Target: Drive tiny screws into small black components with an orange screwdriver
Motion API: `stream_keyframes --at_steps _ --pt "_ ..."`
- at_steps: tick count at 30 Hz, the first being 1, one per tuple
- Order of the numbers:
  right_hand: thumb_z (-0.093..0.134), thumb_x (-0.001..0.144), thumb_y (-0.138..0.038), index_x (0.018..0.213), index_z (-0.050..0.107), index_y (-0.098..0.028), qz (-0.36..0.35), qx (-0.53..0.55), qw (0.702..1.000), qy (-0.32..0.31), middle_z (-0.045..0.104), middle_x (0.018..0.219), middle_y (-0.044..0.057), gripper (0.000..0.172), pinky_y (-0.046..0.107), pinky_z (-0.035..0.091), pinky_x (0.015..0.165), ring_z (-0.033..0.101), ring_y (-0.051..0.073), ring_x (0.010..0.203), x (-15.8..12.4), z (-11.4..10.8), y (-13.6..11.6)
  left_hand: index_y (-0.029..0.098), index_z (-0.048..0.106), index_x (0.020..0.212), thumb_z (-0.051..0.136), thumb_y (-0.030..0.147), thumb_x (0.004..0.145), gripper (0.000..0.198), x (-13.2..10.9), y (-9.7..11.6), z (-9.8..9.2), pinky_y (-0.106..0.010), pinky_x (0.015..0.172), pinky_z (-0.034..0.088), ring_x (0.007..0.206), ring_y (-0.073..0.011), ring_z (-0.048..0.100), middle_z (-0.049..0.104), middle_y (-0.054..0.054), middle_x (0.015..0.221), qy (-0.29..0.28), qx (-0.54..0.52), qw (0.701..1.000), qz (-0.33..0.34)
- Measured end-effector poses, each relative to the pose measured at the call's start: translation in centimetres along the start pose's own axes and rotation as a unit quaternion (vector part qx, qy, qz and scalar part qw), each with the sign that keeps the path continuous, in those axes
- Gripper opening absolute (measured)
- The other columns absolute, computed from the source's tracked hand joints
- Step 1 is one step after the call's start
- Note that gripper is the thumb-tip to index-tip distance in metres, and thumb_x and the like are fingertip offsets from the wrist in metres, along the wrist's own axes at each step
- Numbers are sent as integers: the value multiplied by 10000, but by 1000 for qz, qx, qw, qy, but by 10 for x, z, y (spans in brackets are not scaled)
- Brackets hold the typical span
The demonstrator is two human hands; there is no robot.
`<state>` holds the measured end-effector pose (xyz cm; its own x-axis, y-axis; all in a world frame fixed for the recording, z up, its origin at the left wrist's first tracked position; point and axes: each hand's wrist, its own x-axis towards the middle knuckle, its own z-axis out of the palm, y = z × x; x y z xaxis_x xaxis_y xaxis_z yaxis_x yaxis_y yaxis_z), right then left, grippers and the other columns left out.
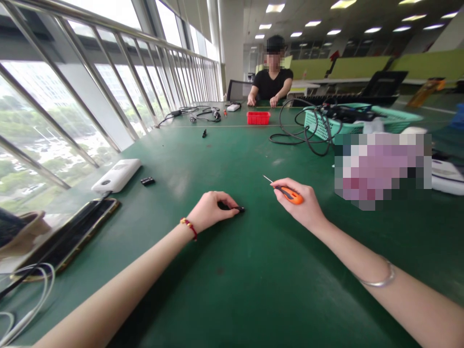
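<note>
Near the middle of the green table [221, 309], my left hand [212, 210] pinches a small black piece [240, 209] between thumb and fingers, close to the tabletop. Most of that piece is hidden by the fingers, so its kind does not show. To the right, my right hand [302, 205] is closed round a screwdriver [293, 195] with an orange and black handle. Its thin metal shaft points up and to the left, apart from the black piece. Another small black part [147, 181] lies on the table to the left of my left hand.
At left lie a white power bank [118, 175] and a phone [72, 237] with cables. A red bin [258, 118] stands farther back. A teal basket [391, 116] with black cables [315, 130] is at right. Across the table sits a person [272, 79].
</note>
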<state>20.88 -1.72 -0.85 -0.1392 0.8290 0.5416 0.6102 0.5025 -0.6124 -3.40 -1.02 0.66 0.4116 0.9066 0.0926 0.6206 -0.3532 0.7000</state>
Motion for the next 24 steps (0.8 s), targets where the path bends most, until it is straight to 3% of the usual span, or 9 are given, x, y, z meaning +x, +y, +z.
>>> stream_keyframes --at_steps 3,7,14,19,24 --pt "548 758 -221 896 591 -191 19 15 999 30 648 800 21 147 236 460 627 600 138 671 0 -10 -5 161 694 721 647 256 673 116 18 19 30 -225 667 483 682 -129 611 686 -17 726 4 -4 999 40" --pt "584 727 -192 892 613 -190 33 29 997 63 646 831 23 167 240 467 637 599 140 701 2 -25 -11 172 697 744 638 248 691 109 25 26 46 -246 700 475 720 -138 595 683 -15 753 31 11 997 65" --pt "597 755 -238 751 636 -182 54 120 983 126 605 610 16 68 232 430 451 549 119 502 -3 -36 -31 194 687 721 647 253 694 76 22 18 47 -273 725 464 760 -157 585 690 -4 757 72 32 995 64" --pt "593 763 -225 692 574 -206 10 105 989 106 611 684 13 75 232 441 465 553 115 533 -10 -29 -34 200 692 743 641 259 702 89 22 18 46 -285 741 462 769 -160 587 695 -1 779 69 30 996 54" --pt "584 769 -248 682 545 -205 14 100 991 91 590 664 15 105 238 451 485 579 140 598 -12 -25 -33 202 693 746 638 224 692 81 20 21 46 -279 747 463 756 -153 595 694 5 768 73 33 995 54"
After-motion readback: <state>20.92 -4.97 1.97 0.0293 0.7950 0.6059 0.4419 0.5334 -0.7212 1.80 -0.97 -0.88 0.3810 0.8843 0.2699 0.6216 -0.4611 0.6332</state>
